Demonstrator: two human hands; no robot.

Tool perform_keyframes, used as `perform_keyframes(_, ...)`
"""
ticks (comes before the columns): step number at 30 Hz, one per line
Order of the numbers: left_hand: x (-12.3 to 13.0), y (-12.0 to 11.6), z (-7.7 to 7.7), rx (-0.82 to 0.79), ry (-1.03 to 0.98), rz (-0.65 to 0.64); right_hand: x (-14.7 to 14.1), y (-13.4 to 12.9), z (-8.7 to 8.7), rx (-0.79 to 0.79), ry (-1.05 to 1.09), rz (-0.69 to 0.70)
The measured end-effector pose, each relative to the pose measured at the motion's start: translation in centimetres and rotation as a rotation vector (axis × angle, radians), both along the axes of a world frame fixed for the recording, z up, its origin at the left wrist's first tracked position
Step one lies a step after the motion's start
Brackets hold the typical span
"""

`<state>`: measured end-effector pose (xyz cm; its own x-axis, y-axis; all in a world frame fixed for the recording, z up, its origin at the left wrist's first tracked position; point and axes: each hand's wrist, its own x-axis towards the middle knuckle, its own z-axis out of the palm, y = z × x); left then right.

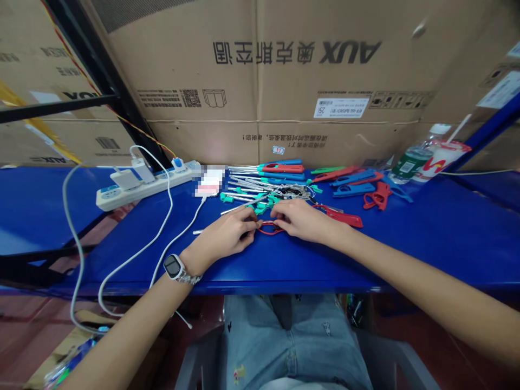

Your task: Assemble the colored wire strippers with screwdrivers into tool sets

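Note:
Near the middle of the blue table (325,260), my left hand (233,230) and my right hand (298,219) hold a red plastic piece (270,229) between them. The piece has an open loop shape. Fingers of both hands are pinched together at its two ends. Metal rods with green parts (244,196) lie just behind my hands. Beside my right hand is a flat red casing (344,218). Assembled red and blue pieces (282,169) are stacked farther back.
Blue and red casings (354,189), a bottle (414,157) and a paper cup (441,160) stand or lie at the right. On the left are a power strip (150,184), white cables (170,200) and a phone (210,181). Cardboard boxes (284,81) rise behind.

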<state>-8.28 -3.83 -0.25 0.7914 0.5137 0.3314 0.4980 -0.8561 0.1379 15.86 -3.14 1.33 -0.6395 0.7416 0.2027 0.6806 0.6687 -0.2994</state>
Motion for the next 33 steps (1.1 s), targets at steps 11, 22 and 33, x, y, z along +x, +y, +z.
perform_keyframes(11, -0.1, 0.1, -0.2, 0.030, 0.003, 0.000, -1.6, 1.5, 2.6, -0.396, -0.016, -0.215)
perform_keyframes(22, 2.1, -0.8, 0.0, 0.175, 0.145, 0.020, -1.9, 2.3, 2.8, -0.540, -0.028, -0.235)
perform_keyframes(33, 2.1, -1.5, -0.5, 0.198, 0.223, 0.081, 2.3, -4.5, 0.9, 0.268, -0.025, -0.128)
